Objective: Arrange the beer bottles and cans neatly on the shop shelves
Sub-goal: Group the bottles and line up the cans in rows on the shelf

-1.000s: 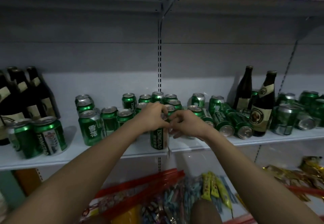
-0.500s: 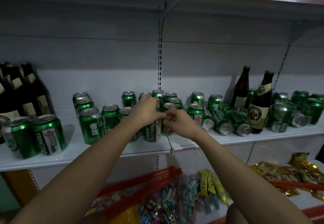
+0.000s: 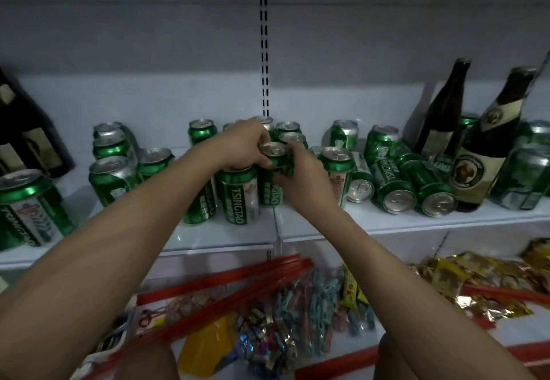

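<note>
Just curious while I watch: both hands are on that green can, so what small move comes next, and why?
Probably set the upright green beer can down beside the green Tsingtao can: left hand and right hand both grip it, just beside that front row.

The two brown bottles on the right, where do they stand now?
In the head view, the two brown bottles stand upright on the white shelf, far right, behind the fallen cans.

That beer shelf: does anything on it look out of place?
Yes. Three green cans lie on their sides right of the hands, ends facing out, beside a brown bottle, while the other cans stand upright.
</note>
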Available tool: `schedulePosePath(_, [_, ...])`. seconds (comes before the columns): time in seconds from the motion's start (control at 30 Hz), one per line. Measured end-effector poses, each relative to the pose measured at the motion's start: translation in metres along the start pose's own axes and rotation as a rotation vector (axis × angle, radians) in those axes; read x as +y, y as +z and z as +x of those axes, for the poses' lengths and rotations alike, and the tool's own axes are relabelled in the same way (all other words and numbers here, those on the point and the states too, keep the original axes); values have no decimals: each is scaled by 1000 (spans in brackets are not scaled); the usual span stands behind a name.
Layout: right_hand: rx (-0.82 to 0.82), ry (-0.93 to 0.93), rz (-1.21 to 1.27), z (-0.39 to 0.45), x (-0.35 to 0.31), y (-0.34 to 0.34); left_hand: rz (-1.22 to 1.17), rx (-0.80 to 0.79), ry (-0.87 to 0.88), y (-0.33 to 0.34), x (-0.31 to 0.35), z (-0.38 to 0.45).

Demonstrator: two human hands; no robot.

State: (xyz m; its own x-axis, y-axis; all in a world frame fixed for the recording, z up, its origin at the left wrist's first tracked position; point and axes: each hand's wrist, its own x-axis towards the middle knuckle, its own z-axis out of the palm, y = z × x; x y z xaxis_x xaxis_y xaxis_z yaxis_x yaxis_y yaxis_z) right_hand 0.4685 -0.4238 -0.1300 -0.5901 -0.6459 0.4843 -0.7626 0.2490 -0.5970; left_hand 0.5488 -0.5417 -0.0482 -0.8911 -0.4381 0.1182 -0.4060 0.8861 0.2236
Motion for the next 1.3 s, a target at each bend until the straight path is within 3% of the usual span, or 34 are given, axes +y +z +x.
schedulePosePath(0.3, [-20, -64, -31, 29, -8, 40, 162, 13, -208, -3, -3, 24])
schedulePosePath(0.53, [-133, -205, 46, 29, -2, 10, 165, 62, -277, -1, 11, 17])
schedulePosePath(0.6, [-87, -273, 149, 25, 1, -16, 100, 205, -198, 4, 23, 12])
schedulePosePath(0.7, [13, -292, 267, 23, 13, -57, -180, 363, -71, 16, 52, 0])
schedulePosePath(0.8, [33, -203, 207, 24, 37, -88, -334, 281, -45, 37, 74, -5])
schedulePosePath(0.9, [-66, -82, 132, 22, 60, -107, -359, 179, -75, 53, 87, -7])
schedulePosePath(1.1, [-59, -72, 135, 11, 73, -123, -434, 183, -107, 59, 115, -8])
schedulePosePath(1.2, [-197, -4, 60, 3, 82, -125, -462, 169, -98, 61, 114, -5])
schedulePosePath(1.3, [-426, -4, 148, -6, 85, -120, -472, 168, -110, 60, 111, -3])
